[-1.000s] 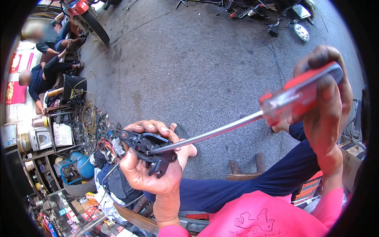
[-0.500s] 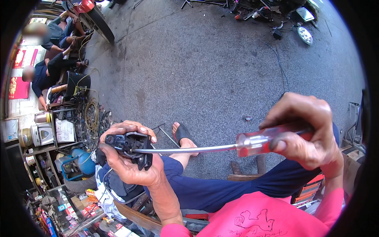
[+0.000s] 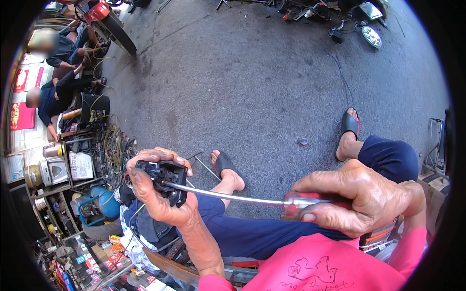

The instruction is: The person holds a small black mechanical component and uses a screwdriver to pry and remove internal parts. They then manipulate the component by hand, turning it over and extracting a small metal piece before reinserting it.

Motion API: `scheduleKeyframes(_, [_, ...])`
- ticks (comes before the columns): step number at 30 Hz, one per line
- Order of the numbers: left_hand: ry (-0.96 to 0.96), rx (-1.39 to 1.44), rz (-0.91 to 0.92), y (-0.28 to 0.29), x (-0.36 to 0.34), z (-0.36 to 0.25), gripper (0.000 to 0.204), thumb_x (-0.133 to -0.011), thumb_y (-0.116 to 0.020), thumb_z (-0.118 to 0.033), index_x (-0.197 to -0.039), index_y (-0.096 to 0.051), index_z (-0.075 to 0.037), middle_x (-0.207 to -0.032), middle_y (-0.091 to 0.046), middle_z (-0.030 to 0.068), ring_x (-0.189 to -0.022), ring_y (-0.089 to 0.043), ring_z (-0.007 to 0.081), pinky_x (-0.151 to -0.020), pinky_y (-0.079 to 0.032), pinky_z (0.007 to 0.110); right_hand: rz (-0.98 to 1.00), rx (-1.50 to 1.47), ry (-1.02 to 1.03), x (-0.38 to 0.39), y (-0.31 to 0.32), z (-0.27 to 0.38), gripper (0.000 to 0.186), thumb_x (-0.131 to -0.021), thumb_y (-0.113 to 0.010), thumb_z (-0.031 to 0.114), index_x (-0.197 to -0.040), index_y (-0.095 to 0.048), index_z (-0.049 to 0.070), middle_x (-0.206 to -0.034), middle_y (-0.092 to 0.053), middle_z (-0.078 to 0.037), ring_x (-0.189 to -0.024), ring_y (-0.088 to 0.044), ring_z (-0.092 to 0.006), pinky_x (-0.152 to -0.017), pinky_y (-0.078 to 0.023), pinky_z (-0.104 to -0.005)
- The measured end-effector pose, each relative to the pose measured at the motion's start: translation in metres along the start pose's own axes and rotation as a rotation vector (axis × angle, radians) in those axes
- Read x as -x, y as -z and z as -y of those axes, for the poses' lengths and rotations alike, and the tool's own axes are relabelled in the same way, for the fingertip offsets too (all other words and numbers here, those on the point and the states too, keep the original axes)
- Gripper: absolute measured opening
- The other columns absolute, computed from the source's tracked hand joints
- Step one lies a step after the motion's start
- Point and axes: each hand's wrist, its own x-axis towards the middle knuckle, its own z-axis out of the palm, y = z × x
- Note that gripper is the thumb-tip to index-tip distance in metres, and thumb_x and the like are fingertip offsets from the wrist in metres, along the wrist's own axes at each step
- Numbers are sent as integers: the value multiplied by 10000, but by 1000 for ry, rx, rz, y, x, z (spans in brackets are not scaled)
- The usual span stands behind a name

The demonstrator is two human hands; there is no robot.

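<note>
Clasping the black part (image 3: 177,172), the left hand (image 3: 154,196) is bracing it; the right hand (image 3: 360,198), clamped on the screwdriver (image 3: 252,200), should be pressing straight along its axis.

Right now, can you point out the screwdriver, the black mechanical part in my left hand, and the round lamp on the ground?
Screwdriver (image 3: 242,199): head view, on its metal shaft.
Black mechanical part (image 3: 173,175): head view, on its dark body.
Round lamp (image 3: 372,37): head view, on its pale face.

Our left hand (image 3: 159,202) cups with fingers (image 3: 158,154) curled; our right hand (image 3: 361,196) is clenched, its thumb (image 3: 326,216) pointing left.
</note>
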Motion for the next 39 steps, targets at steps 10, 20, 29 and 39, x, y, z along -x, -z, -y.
scheduleKeyframes(10, [29, -120, -23, 2, 2, -3, 325, -926, -444, -343, -867, -453, -23, -756, -501, 116, -569, -537, 167, -430, -444, 249, -369, 845, 490, -4, -19, -35, 387, -771, -670, 204, -1064, -559, -22, -565, -445, -33, -361, -469, -156, -288, -354, -314])
scheduleKeyframes(20, [4, -148, -121, 2, 0, -15, 285, -902, -507, -336, -885, -525, -52, -746, -543, 67, -602, -553, 166, -449, -421, 267, -588, 592, 583, -21, -5, -28, 378, -697, -745, 256, -977, -650, 19, -655, -566, -78, -549, -584, -175, -481, -461, -284])
scheduleKeyframes(29, [-51, -85, -249, -1, -8, -21, 260, -911, -492, -296, -816, -474, -55, -671, -521, 65, -532, -553, 151, -443, -439, 252, -176, 184, 130, -37, 6, -7, 406, -903, -523, 420, -974, -685, 55, -575, -551, -48, -477, -450, -99, -457, -374, -274])
scheduleKeyframes(39, [-9, 71, -342, 2, -2, -14, 243, -896, -501, -286, -816, -477, -58, -673, -533, 73, -527, -551, 153, -442, -448, 268, -437, -16, 471, -34, -7, -17, 326, -821, -679, 278, -1007, -651, 12, -717, -644, -56, -576, -567, -64, -471, -430, -229])
